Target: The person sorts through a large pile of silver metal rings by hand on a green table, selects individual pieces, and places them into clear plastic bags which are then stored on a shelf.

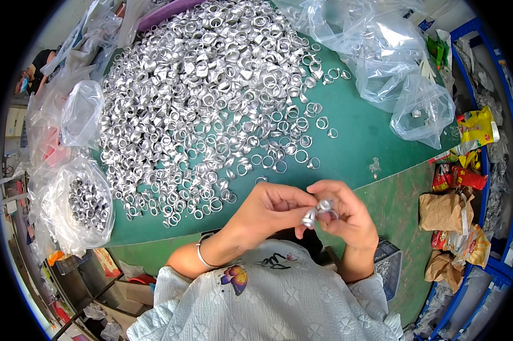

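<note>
Both my hands are raised close together over the near edge of the green table [359,165]. Between the fingertips of my left hand [268,210] is a silver ring [309,218], pinched with its wide front down. My right hand [350,219] has its thumb and fingers closed on another silver ring [326,207], right beside the first. My fingers hide parts of both, so whether more rings are held I cannot tell. Beyond my hands spreads a large heap of silver rings [211,85], with loose ones along its near and right sides.
At the table's left stands a clear plastic bag [63,219] with silver rings inside. More clear bags [376,51] cover the far right corner. A blue shelf rack [498,267] with packets and a brown paper bag [447,211] lines the right. A grey crate [388,267] sits below.
</note>
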The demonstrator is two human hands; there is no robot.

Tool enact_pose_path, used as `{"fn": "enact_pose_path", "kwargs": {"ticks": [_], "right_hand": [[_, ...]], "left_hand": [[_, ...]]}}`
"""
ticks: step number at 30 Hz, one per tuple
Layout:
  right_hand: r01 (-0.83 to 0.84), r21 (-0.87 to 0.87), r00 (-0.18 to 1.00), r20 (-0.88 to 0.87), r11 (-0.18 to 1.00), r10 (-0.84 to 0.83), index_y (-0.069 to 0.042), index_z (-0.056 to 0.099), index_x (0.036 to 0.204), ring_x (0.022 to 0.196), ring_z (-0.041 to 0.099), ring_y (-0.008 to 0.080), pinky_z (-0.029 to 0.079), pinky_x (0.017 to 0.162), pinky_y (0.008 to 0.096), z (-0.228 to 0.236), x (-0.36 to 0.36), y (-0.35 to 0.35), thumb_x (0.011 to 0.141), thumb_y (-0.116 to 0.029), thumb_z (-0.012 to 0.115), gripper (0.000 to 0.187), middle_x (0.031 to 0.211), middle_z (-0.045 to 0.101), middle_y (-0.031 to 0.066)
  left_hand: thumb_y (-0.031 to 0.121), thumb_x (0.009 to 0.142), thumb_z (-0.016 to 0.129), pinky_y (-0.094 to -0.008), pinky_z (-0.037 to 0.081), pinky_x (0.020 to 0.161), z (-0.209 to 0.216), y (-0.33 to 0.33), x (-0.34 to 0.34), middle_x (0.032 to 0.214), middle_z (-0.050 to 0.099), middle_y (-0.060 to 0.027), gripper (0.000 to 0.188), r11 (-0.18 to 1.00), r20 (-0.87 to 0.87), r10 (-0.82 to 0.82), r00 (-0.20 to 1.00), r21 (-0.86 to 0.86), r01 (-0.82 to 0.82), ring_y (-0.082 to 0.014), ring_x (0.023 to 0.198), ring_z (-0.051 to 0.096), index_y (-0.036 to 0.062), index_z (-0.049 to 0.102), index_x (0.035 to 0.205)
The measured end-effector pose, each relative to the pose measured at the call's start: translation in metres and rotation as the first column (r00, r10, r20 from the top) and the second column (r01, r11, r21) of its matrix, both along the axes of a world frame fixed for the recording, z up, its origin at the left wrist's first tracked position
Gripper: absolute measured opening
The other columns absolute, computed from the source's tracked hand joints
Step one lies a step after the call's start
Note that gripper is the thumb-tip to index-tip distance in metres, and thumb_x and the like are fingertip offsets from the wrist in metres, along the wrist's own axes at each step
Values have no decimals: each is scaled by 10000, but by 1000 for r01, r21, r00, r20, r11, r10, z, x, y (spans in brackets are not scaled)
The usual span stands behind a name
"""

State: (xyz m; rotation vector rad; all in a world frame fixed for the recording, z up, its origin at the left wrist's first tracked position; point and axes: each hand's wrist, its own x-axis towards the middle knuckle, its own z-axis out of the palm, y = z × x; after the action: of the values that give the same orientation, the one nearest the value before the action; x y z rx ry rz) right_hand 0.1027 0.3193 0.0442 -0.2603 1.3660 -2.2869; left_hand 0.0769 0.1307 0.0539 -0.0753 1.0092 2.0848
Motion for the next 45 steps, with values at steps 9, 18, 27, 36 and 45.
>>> {"fn": "enact_pose_path", "kwargs": {"ticks": [9,18,27,36,45], "right_hand": [[261,-198,929,316,945,-191,8,454,1081,612,419,98,332,512,211,-1,2,-17,915,-160,483,238,841,469,47],[550,348,832,-307,759,-462,84,556,926,622,570,128,410,441,212,2,8,-24,841,58,532,93,940,571,142],[641,432,763,-452,634,-463,12,520,851,600,476,34,375,487,168,2,0,-15,693,131,680,255,774,545,44],[815,300,479,-830,496,-286,-3,459,911,609,505,115,389,493,215,-3,2,-22,635,43,779,425,741,555,99],[791,195,427,-856,580,-293,29,496,891,586,564,199,461,498,277,1,-2,-19,617,95,756,384,692,576,127]], "left_hand": [[49,860,587,-228,479,597,-12,0,6,806,636,-83,176,978,-35,202,979,61,-200,-104,647,576,-55,605,1001],[47,873,566,-228,476,612,-18,-3,9,814,635,-79,167,969,-30,236,971,85,-232,-101,648,575,-42,599,1010],[52,860,578,-243,460,560,-11,0,10,722,595,-84,141,967,-61,255,965,15,-254,-116,599,546,-34,606,968],[8,857,567,-236,447,755,-16,0,11,1020,530,-60,135,983,-176,170,970,99,-154,-99,850,551,-51,600,974],[-28,844,562,-233,438,743,-12,-3,14,1027,518,-56,133,981,-190,172,967,118,-151,-93,851,543,-47,605,968]]}}
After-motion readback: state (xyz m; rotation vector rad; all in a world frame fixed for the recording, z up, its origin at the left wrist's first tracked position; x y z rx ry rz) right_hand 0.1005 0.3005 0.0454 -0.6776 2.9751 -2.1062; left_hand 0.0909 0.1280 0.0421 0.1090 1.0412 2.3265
